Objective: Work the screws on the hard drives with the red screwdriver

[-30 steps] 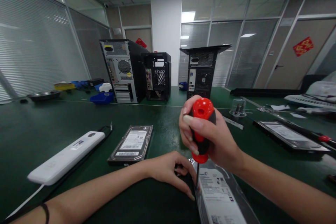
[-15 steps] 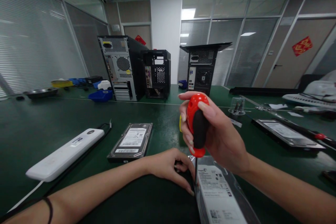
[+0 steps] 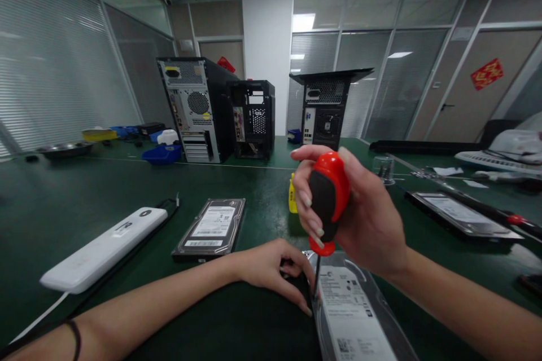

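Observation:
My right hand (image 3: 359, 214) is wrapped round the red and black handle of a screwdriver (image 3: 329, 203). Its thin shaft points down, leaning slightly, to the left edge of a hard drive (image 3: 351, 304) with a white label. The exact seat of the tip is hard to see beside my fingers. My left hand (image 3: 283, 273) grips that drive's left edge, thumb and curled fingers close around the shaft's lower end. Part of the drive runs out of the bottom of the view.
A second hard drive (image 3: 214, 228) lies left of centre, near a white power strip (image 3: 105, 251). Another drive (image 3: 461, 214) is at right. Behind my right hand stands a small yellow bottle (image 3: 292, 194). Computer cases (image 3: 197, 107) line the back, with a blue tray (image 3: 161, 154) beside them.
The screwdriver handle has turned in my right hand, its black grip now facing left, and shifted slightly right. More of the yellow bottle shows. My left hand stays put.

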